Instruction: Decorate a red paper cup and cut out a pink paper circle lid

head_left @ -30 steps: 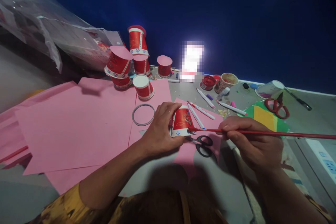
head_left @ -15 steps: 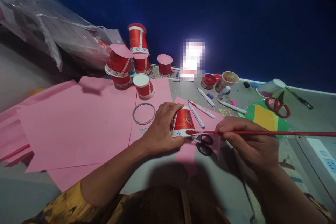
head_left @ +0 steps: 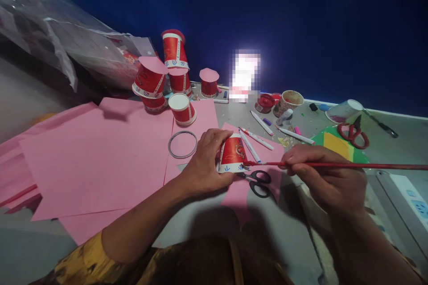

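Observation:
A red and white paper cup [head_left: 232,153] stands upside down, with my left hand [head_left: 211,160] closed around its left side. Blue leaf-like marks show along the cup's white band at the bottom. My right hand [head_left: 326,178] pinches a long red paintbrush [head_left: 334,166] held nearly level. Its red bristles touch the cup's lower right side, close to the white band. Black-handled scissors [head_left: 261,183] lie just right of the cup, their blades partly hidden. Markers [head_left: 257,139] lie behind the cup on pink paper.
Stacked red cups [head_left: 150,79] with pink discs stand at the back left, near a single cup [head_left: 182,110]. Large pink sheets [head_left: 100,164] cover the left. A tape ring [head_left: 183,144], red paint jar [head_left: 265,103], patterned cup [head_left: 289,101] and red-handled scissors [head_left: 353,136] lie around.
My right hand and the paintbrush have shifted to the right, and the bristles have slid from the cup's lower front toward its right edge. My left hand stays on the cup.

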The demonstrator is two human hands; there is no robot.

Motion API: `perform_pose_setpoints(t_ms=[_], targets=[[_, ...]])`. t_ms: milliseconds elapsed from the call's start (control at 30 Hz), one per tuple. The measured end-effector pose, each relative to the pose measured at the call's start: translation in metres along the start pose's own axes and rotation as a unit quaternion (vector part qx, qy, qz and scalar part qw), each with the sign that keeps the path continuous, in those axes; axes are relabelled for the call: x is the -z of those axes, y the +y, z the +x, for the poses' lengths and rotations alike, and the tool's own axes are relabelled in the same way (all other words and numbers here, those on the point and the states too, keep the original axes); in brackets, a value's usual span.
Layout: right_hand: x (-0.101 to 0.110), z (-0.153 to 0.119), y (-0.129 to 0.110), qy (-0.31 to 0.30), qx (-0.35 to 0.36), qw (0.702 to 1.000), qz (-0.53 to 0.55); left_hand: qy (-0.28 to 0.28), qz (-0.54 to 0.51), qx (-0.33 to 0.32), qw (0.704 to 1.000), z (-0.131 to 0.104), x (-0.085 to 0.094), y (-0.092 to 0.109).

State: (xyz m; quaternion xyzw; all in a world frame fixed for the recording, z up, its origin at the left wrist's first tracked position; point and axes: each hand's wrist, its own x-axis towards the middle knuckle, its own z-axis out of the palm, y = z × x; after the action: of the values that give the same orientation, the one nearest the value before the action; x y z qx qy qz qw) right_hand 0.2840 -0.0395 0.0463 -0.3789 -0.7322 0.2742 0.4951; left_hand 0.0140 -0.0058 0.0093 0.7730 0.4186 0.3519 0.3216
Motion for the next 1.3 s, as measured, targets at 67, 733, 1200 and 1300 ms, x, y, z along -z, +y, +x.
perform_pose_setpoints(t_ms=[67,733,1200,1300], targets=[[0.0007,-0.0003,0.0012,0.016,-0.005,1.000,0.001,0.003,-0.007,0.003,1.000,0.0001,0.0000,0.0000],[-0.0018,0.0030,-0.0024,-0.016,-0.006,1.000,0.025,-0.010,-0.068,0.041,0.997,-0.0005,0.0027,0.0039],[-0.0012,-0.0002,0.0005,0.062,-0.038,0.997,0.014,-0.010,-0.072,0.039,0.997,-0.0010,0.0022,0.0043],[0.0000,-0.0015,0.0010,0.055,-0.048,0.997,0.015,-0.010,-0.078,0.038,0.996,-0.0013,0.0020,0.0043]])
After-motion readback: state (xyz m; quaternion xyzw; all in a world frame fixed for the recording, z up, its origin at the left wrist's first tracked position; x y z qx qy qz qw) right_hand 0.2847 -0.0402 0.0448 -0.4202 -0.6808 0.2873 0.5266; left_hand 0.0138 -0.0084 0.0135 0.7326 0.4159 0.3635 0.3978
